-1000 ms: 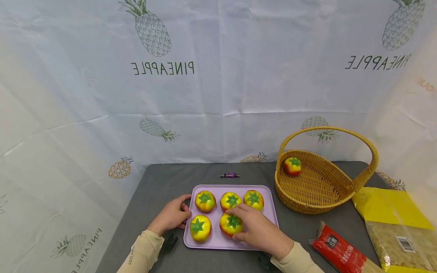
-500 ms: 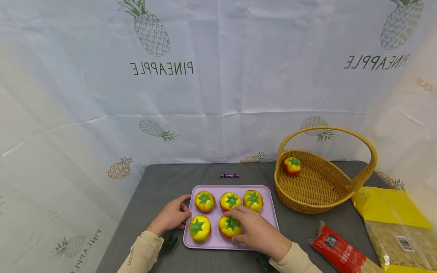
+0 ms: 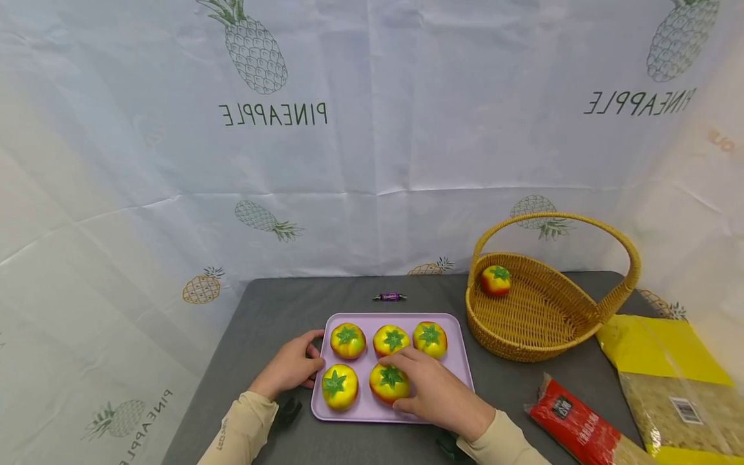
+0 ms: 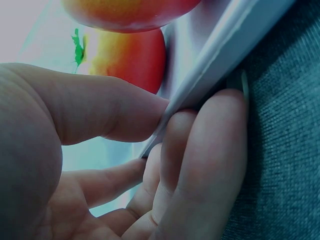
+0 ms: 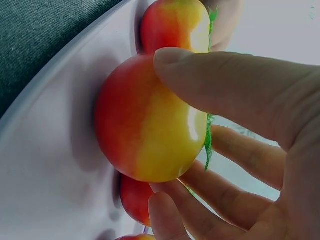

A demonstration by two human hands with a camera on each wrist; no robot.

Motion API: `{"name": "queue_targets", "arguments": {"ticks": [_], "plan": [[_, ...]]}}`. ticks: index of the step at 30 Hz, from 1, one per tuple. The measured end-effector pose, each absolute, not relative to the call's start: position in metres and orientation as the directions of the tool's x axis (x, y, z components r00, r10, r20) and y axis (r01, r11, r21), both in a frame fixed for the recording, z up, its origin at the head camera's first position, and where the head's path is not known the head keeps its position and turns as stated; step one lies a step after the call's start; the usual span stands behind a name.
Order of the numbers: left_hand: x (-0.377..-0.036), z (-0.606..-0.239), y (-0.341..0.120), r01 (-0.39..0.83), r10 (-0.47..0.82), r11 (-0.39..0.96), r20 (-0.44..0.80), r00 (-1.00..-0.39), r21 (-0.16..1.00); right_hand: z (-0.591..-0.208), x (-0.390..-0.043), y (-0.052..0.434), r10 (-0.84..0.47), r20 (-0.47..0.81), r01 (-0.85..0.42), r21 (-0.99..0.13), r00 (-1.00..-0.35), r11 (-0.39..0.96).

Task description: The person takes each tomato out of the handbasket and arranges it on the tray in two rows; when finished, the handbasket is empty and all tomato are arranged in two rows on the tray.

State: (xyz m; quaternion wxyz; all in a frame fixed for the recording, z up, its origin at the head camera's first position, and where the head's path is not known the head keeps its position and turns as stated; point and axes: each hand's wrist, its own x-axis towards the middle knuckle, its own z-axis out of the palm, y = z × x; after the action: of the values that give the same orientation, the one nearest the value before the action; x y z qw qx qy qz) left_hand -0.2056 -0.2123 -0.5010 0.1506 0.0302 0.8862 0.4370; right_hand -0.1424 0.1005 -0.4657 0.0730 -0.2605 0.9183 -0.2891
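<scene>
Tomatoes: one (image 3: 495, 280) is lying in the basket (image 3: 581, 336) already, five are waiting on the tray (image 3: 459, 361). Right hand (image 3: 436, 391) is gripping the near-right tomato (image 3: 388, 382); left hand (image 3: 289, 368) is pinching the tray's left edge.

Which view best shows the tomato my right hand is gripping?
Right wrist: the red-yellow toy tomato fills the frame, thumb and fingers around it. Head shows it small on the lilac tray, partly covered. Left wrist doesn't clearly show it.
</scene>
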Motion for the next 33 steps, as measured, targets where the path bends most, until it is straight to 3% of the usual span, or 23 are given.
{"name": "queue_targets", "arguments": {"ticks": [33], "plan": [[-0.206, -0.495, -0.21, -0.082, 0.184, 0.624, -0.248, -0.951, 0.777, -0.447, -0.149, 0.125, -0.471, 0.126, -0.456, -0.551, -0.873, 0.699]]}}
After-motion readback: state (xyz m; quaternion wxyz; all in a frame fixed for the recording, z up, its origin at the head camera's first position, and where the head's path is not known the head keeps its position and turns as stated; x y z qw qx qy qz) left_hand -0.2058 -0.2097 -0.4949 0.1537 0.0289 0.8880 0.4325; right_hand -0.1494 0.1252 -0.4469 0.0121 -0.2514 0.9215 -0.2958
